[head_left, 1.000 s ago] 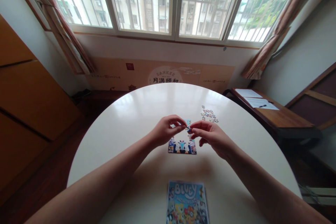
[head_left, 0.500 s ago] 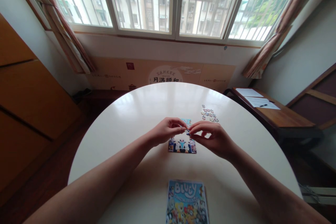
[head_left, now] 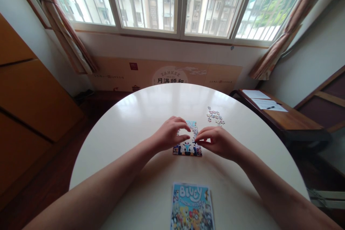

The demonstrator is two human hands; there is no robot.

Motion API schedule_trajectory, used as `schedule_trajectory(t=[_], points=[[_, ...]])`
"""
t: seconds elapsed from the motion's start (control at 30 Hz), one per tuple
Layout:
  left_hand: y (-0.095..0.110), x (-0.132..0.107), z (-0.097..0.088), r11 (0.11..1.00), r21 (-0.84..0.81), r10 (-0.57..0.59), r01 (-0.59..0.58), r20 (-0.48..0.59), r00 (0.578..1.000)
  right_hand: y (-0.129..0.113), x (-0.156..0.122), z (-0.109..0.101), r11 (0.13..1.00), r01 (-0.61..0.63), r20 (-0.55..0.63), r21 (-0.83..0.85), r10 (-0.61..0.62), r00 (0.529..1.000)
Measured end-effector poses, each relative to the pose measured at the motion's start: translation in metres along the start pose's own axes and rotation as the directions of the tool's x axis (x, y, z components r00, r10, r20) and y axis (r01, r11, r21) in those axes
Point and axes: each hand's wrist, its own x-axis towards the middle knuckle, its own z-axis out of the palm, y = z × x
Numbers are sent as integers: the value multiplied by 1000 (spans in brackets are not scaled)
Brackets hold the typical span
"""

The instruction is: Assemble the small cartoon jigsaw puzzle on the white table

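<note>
A partly built colourful jigsaw puzzle (head_left: 188, 148) lies in the middle of the round white table (head_left: 134, 115). My left hand (head_left: 169, 135) sits on the puzzle's left side, thumb and bent fingers closed at its edge. My right hand (head_left: 217, 140) is low at the puzzle's right side, thumb and forefinger pinched on a small puzzle piece (head_left: 196, 138) that touches the puzzle. The two hands' fingertips are almost together, with a bare gap in the puzzle between them.
Several loose pieces (head_left: 215, 116) lie in a heap at the back right of the table. A Bluey picture card (head_left: 192, 206) lies at the near edge. A wooden side table (head_left: 291, 120) with papers and a pen stands to the right, and a window is behind.
Both hands have dropped from just above the puzzle down onto it, bringing the small piece with them. The view has tilted slightly.
</note>
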Motion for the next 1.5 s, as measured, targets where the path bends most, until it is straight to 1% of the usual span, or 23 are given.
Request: schedule_trajectory(t=[0.1, 0.27, 0.37, 0.57, 0.73, 0.87, 0.97, 1.1, 1.27, 1.4, 1.5], points=[[-3, -2, 3, 994, 98, 46, -46, 7, 999, 6, 1, 6, 1000, -10, 25, -25, 11, 1000], [-10, -4, 7, 985, 155, 64, -70, 43, 997, 8, 1, 12, 998, -39, 47, -54, 42, 998], [-13, -4, 9, 983, 174, 55, -66, 67, 996, 9, 1, 15, 996, -33, 37, -84, 36, 999], [-15, -4, 11, 981, 189, 25, -43, 98, 995, 13, 0, 17, 994, 59, -3, -89, -60, 998], [-15, -4, 12, 981, 189, 17, -36, 101, 995, 15, -1, 18, 996, 72, -36, -46, -74, 997], [-15, -4, 12, 980, 194, 15, -34, 99, 995, 17, -1, 20, 997, 56, -28, -48, -57, 998], [-15, -5, 12, 981, 193, 14, -32, 93, 996, 17, -1, 22, 995, 56, -10, -83, -57, 998], [-15, -5, 13, 980, 194, 17, -34, 92, 996, 17, 0, 21, 983, 92, 11, -156, -91, 996], [-15, -5, 12, 979, 199, 9, -28, 100, 995, 10, -1, 16, 967, 106, 70, -232, -92, 993], [-16, -4, 13, 980, 197, 20, -39, 101, 995, 1, -1, 16, 950, 88, 80, -300, -67, 995], [-16, -4, 13, 978, 201, 36, -56, 105, 994, 0, -1, 18, 942, 82, 71, -325, -62, 996]])
